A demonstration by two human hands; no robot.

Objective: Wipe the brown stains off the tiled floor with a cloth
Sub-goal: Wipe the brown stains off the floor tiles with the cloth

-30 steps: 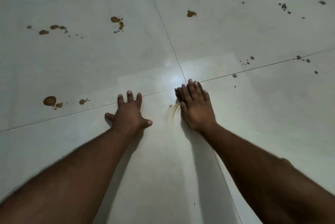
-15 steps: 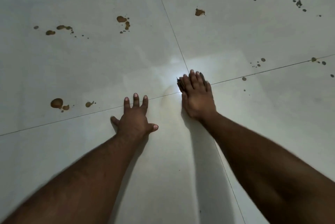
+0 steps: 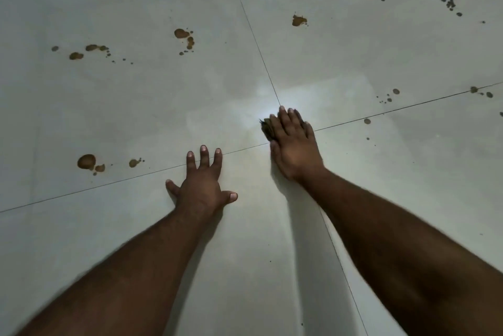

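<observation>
Two hands are lying on the tiled floor (image 3: 381, 186). The left hand (image 3: 201, 186) is resting flat, fingers spread. The right hand (image 3: 294, 145) is pressing straight-fingered on a dark cloth (image 3: 265, 128) at the grout crossing. About nine clusters of brown stains (image 3: 86, 162) are lying far, left and right.

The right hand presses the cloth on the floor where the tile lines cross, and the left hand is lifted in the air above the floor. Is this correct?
Not quite. In the head view the left hand is not lifted: it rests flat on the tiled floor with fingers spread. The rest is correct: the right hand presses the cloth down where the tile lines cross.
</observation>
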